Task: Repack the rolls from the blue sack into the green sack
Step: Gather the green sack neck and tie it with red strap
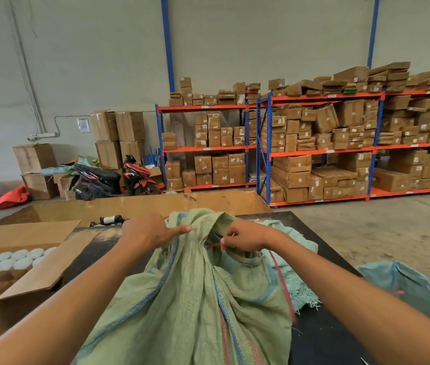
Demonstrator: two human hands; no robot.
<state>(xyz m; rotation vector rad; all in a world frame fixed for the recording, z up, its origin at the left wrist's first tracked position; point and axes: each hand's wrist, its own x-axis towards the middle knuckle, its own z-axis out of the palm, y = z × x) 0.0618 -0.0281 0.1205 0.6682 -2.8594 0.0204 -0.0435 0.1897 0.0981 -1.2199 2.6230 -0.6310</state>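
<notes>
The green sack (195, 299) is laid across the dark worktop (321, 335), its bulk towards the camera and its gathered mouth pointing away. The bunched neck is pinched by the left hand (146, 231), thumb stretched along the fabric, apparently so that the folds are kept together while the closure is handled. A thin red string (213, 245) at the neck is pinched between the curled fingers of the right hand (242, 239); whether it is being tied or undone cannot be told. The hands are held a little apart, each clamped on its own part of the sack's mouth.

The blue sack (416, 291) is seen at the right edge of the worktop, well apart from the hands, with its mouth slack. No rolls can be seen in either sack, so how far the repacking has gone cannot be judged with certainty. A second pale blue-green piece of woven fabric (295, 259) with frayed edges is spread under the green sack's right side.

On the left, an open cardboard carton (37, 275) is set beside the worktop, with rows of white-topped cylinders (5, 260) packed in it. Racks of cartons (327, 143) and two parked scooters (113, 177) are ranged along the far wall.
</notes>
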